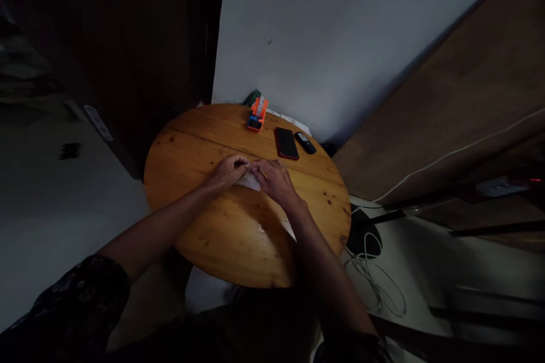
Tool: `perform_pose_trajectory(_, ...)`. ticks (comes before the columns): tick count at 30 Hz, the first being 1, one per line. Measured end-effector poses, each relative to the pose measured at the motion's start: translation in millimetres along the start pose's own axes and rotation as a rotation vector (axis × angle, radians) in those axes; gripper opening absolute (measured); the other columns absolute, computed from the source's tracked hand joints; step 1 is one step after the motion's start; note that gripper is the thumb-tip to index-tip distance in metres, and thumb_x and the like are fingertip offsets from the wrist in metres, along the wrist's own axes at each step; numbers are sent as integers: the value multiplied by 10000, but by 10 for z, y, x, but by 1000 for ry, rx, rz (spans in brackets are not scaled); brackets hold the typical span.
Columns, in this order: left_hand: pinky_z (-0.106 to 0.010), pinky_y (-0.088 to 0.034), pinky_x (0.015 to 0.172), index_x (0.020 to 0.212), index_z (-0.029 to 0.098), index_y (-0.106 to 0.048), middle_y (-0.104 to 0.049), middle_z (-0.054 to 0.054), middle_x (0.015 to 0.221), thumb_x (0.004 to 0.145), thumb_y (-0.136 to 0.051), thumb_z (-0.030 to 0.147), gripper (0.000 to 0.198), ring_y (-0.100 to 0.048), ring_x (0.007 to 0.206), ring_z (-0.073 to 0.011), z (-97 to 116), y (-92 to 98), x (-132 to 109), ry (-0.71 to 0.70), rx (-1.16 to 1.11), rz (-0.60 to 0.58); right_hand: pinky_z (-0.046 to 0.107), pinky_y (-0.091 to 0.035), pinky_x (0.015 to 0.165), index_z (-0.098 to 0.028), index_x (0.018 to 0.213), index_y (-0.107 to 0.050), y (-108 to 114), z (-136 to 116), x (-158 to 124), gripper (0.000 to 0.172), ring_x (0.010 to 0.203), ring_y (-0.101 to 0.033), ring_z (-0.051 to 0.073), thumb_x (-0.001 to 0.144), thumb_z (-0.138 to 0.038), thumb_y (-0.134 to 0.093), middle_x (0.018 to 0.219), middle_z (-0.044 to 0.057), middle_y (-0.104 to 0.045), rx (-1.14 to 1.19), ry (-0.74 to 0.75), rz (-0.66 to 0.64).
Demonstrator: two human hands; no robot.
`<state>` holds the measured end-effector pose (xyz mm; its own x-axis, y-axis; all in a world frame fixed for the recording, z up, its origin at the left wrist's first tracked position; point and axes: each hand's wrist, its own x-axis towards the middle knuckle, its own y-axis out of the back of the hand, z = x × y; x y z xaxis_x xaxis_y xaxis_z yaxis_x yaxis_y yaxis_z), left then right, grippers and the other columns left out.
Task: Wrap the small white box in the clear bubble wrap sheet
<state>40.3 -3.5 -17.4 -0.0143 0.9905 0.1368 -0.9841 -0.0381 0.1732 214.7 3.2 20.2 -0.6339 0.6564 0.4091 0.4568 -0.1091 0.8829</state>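
Over the middle of a round wooden table [204,142], my left hand [230,173] and my right hand [275,180] meet with fingertips almost touching. Between them lies a small whitish piece [250,181], thin like paper or a plastic bag; the dim light does not show which. The thumb and fingers of my left hand pinch at its top edge. My right hand is closed beside it, its fingertips at the same edge. Part of the piece is covered by the fingers.
An orange and blue tape dispenser [258,113] stands at the table's back. A black phone with a red edge [286,143] and a small dark handset [305,142] lie right of it. A white sheet [289,228] shows partly behind my right forearm. Cables [374,278] coil on the floor at right.
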Motion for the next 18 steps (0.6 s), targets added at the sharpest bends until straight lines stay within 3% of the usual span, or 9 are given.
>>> perform_pose_trajectory(11,-254,-449,656,832,175,-670,-646,11,742,739,-648,352,202,-564,687,-137,11,-2,-33,53,-83,23,350,-480,894,-231,1149,-660,-29,48,-169,302,953,-696,203,919,-119,-499,1000,42,-770,166,-22,56)
perform_pose_trajectory(18,-259,-468,679,810,173,-653,-647,15,737,698,-698,352,216,-585,707,-140,80,0,-56,56,-68,21,356,-492,914,-234,1114,-678,-44,25,-186,307,935,-696,207,921,-139,-460,979,34,-767,301,-106,153)
